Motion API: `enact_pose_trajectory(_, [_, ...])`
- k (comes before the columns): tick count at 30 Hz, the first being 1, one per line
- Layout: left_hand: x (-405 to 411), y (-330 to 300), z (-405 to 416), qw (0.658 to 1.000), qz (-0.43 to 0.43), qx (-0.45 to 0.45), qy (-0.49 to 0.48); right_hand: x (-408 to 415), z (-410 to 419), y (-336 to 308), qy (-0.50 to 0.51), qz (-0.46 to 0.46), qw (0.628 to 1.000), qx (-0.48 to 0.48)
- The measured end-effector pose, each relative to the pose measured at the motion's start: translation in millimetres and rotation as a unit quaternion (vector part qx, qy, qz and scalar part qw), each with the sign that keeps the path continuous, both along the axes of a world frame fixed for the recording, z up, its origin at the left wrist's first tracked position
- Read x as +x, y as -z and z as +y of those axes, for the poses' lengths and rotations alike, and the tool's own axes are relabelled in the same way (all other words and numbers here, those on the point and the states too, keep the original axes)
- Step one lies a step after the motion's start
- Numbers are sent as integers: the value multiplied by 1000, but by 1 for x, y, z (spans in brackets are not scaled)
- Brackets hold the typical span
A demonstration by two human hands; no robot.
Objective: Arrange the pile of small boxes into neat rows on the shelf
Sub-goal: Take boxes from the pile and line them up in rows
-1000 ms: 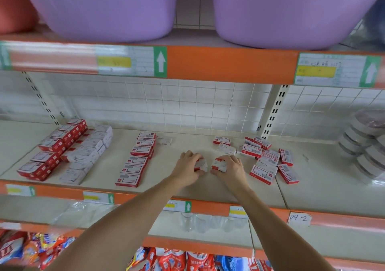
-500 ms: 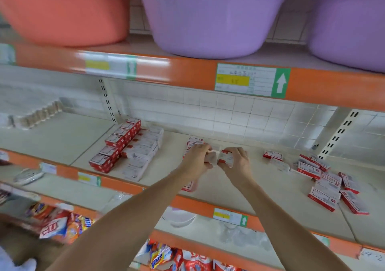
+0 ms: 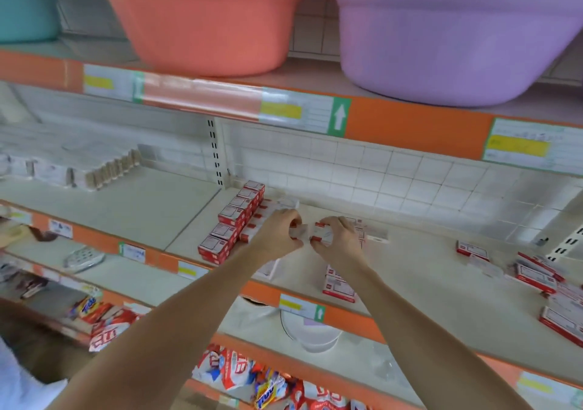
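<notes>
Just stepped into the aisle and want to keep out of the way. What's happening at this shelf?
A person is tidying small red-and-white boxes on the middle shelf. The left hand and the right hand each grip a small box above the shelf, close together. Neat rows of boxes already stand to their left, and a loose pile waits on the right.

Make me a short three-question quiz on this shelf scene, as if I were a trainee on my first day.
1. True or false: both hands hold small boxes.
2. Which tub sits above the neat red row: A salmon, B black, C yellow?
3. On which side of the hands does the loose pile lie?

Key
1. True: left hand and right hand each grip one.
2. A, the salmon tub.
3. The right.
</notes>
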State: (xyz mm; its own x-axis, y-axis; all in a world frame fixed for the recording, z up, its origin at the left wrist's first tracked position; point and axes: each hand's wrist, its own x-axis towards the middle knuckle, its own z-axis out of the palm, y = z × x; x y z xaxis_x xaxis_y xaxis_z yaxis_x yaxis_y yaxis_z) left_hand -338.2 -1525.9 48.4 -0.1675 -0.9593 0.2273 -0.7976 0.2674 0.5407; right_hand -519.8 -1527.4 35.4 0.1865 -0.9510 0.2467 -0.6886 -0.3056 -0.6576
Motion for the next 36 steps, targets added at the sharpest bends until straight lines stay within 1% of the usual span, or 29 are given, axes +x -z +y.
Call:
enact_pose_trajectory(5, [46, -8, 11, 1000, 15, 19, 11, 43, 6, 0, -5, 1, 1000, -29])
enact_pose_trajectory(9, [81, -8, 18, 999, -8, 46, -15, 69, 9, -3, -4, 1, 999, -35])
enact_pose_trajectory(12, [102, -5, 19, 995, -54, 82, -36, 80, 11, -2, -3, 1, 999, -37])
enact_pose_trajectory(16, [110, 0, 20, 987, -103, 125, -18, 93, 14, 3, -13, 34, 998, -41])
enact_pose_trajectory(18, [108, 4, 21, 985, -132, 108, -7, 100, 16, 4, -26, 50, 997, -44])
enact_pose_trajectory(21, [104, 7, 22, 983, -176, 60, 5, 107, 16, 7, -35, 63, 996, -55])
enact_pose_trajectory(24, [103, 11, 18, 966, -256, 28, 15, 109, 19, 9, -39, 67, 995, -57])
enact_pose_trajectory(29, [103, 16, 12, 947, -320, -8, 41, 108, 23, 15, -53, 95, 992, -61])
enact_pose_trajectory(33, [109, 19, 8, 935, -347, -17, 73, 107, 24, 16, -69, 124, 987, -78])
enact_pose_trajectory(36, [113, 18, 8, 948, -305, -16, 83, 112, 25, 15, -92, 146, 982, -75])
